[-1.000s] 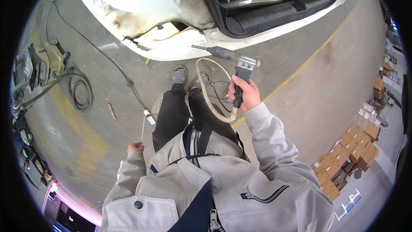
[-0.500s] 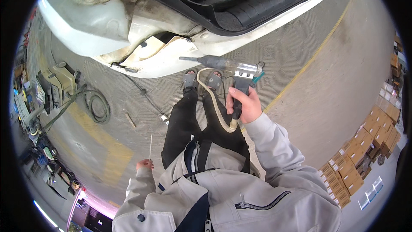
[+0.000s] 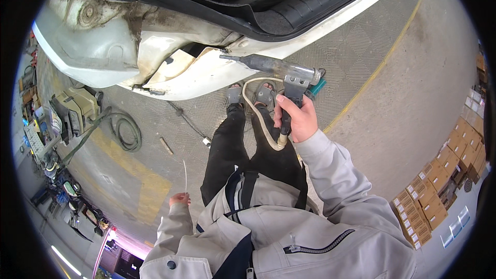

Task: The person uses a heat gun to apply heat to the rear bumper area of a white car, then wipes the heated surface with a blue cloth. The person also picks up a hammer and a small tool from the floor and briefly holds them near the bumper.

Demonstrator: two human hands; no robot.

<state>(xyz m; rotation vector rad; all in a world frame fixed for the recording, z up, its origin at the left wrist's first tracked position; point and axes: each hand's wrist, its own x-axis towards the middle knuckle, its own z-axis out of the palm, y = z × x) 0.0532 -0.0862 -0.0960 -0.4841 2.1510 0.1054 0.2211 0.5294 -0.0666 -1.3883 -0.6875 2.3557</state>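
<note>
My right hand is wrapped round the black pistol grip of a hot-air welding gun. Its metal barrel lies almost level, and its narrow nozzle points left, close in view to a white car panel; whether they touch I cannot tell. A pale hose loops from the bottom of the grip. Low on the left, my left hand pinches a thin white plastic rod, which stands up from the fingers. The panel's upper edge looks torn, with a dark gap behind it.
Above the panel is the car's open body with a black sill trim. A beige machine and a coiled hose sit on the floor at left. A short stick and a cable lie nearer. Cardboard boxes are stacked at right.
The view has shifted slightly. The gun's nozzle sits a little higher against the panel, and the barrel tilts slightly more. Both hands keep their holds.
</note>
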